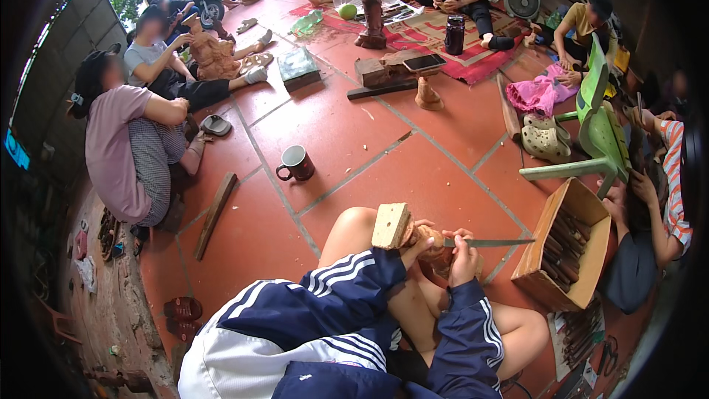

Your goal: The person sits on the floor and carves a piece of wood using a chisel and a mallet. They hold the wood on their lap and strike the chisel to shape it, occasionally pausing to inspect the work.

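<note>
- The person sits on the red tile floor (354, 148), knees up, w/ a small wood carving (413, 236) held over the lap.
- Left hand (417, 244) is wrapped tight round the carving, near its pale square base block (390, 225) — fingers closed all the way on it.
- Right hand (464, 251) is closed in a fist round the handle of a long thin chisel (491, 242). The blade pokes out to the right, flat and level.
- The hands touch each other, so the chisel handle end sits right by the wood.
- Step in hand, I think: cutting small bits off the figure — fine shaping, not rough chopping.
- Next move needs a firm left hold so the wood can't spin, & a slow, short push, w/ fingers kept out of the way.
- Just to the right, an open cardboard box (565, 244) full of more chisels, near enough to reach.
- A dark mug (297, 162) stands on the floor in front, well apart from the hands.
- Other people sit around the floor w/ bigger carvings; a green plastic chair (602, 133) is tipped over at the right.
</note>
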Demonstrator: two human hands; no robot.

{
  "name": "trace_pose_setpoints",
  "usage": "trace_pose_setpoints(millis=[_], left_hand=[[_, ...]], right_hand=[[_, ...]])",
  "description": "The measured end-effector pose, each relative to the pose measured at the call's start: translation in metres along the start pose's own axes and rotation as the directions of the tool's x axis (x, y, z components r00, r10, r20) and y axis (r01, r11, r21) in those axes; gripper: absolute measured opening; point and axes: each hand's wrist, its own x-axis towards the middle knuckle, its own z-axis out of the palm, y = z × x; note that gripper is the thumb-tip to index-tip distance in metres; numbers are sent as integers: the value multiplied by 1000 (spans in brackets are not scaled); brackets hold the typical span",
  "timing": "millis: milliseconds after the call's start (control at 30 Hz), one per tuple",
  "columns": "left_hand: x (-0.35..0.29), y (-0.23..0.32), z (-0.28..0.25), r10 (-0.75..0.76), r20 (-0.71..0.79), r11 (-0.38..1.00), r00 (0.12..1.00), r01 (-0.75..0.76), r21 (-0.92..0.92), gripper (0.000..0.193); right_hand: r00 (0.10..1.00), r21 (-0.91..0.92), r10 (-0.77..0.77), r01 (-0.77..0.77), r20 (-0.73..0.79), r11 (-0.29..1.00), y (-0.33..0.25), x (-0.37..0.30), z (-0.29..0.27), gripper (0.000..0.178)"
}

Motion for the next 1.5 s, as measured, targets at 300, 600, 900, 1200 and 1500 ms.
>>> trace_pose_setpoints(millis=[300, 600, 900, 1200, 1500], left_hand=[[1, -21, 0, 114, -120, 993, 986, -113, 16, 25], [7, -29, 6, -14, 106, 975, 994, 37, -219, 45], [8, -33, -1, -64, 176, 975, 982, 99, -197, 44], [9, -30, 3, -52, 153, 988, 987, 73, -136, 45], [9, -29, 1, -45, 156, 988, 987, 66, -138, 50]], right_hand=[[1000, -108, -9, 11, 20, 994, 8, 4, -3, 10], [982, -65, -142, 151, 128, 986, 0, 3, 2, 13], [995, 35, -45, 42, 91, 999, -3, 2, 2, 14], [971, -186, -233, 237, 43, 953, -3, 11, -11, 14], [999, 33, -39, 40, -31, 999, 10, 21, -34, 12]])
